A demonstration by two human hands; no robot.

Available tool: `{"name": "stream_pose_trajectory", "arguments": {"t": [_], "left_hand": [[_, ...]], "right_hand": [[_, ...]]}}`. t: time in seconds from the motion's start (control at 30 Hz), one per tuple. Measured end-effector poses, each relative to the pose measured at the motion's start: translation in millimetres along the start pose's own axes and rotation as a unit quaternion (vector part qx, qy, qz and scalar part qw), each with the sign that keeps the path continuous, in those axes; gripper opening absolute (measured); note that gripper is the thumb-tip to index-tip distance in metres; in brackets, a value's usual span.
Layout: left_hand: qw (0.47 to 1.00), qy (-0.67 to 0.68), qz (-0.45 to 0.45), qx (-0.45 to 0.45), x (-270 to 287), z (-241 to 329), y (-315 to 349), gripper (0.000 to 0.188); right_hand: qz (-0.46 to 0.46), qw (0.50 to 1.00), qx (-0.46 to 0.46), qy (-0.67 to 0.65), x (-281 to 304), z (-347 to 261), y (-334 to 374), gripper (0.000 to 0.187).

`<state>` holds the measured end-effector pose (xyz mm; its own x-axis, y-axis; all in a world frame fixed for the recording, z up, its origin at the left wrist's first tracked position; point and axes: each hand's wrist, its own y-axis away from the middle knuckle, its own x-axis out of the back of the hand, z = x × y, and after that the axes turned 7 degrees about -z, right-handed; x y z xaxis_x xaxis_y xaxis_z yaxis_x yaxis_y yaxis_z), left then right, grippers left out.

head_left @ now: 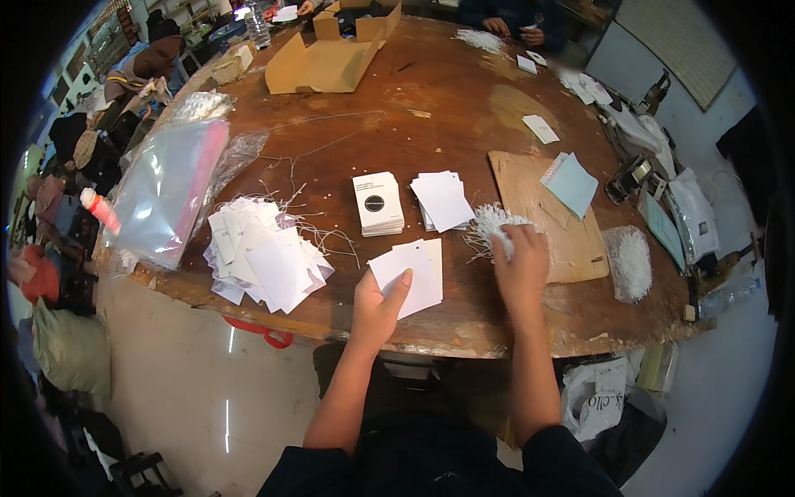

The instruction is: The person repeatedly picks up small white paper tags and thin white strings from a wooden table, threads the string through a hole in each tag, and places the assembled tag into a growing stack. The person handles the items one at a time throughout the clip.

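Observation:
My left hand [379, 308] is closed on a few white card tags [421, 277], with the thumb flat on top; a small hole shows near their upper edge. At the pile of white tag strings [487, 230], my right hand [523, 258] has its fingers bent down into the strands, so the fingertips and anything between them are hidden. Just beyond the held tags sit a neat stack of printed cards [377, 200] with a dark circle and a looser stack of blank white tags [443, 201]. Left of my left hand lies a heap of strung white tags [267, 255].
A wooden board [530, 186] carries a light-blue paper [571, 184]. To its right lies a bag of white strings [631, 263]. Clear plastic bags [166, 195] cover the left edge. An open cardboard box [327, 62] and another person's hands [513, 29] are at the far side.

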<state>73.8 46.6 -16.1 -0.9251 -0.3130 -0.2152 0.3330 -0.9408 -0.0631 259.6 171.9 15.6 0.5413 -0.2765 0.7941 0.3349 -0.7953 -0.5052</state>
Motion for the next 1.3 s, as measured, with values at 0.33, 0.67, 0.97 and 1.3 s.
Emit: {"name": "stream_pose_trajectory", "arguments": {"t": [0.33,0.67,0.97,1.3], "left_hand": [[0.999,0.051,-0.005,0.014,-1.2,2.4,0.0,0.033],[0.999,0.036,-0.007,0.009,-0.5,0.5,0.6,0.033],[1.000,0.014,-0.006,-0.013,-1.2,-0.1,0.4,0.032],[0.999,0.035,-0.027,-0.016,2.6,-2.8,-4.8,0.033]], "right_hand": [[-0.015,0.996,-0.093,0.002,-2.2,43.6,-9.1,0.018],[0.009,0.991,-0.128,-0.046,4.4,49.7,-10.8,0.021],[0.126,0.902,-0.194,-0.365,22.8,59.0,-7.0,0.020],[0.147,0.860,-0.189,-0.451,24.1,30.2,-24.2,0.017]]}}
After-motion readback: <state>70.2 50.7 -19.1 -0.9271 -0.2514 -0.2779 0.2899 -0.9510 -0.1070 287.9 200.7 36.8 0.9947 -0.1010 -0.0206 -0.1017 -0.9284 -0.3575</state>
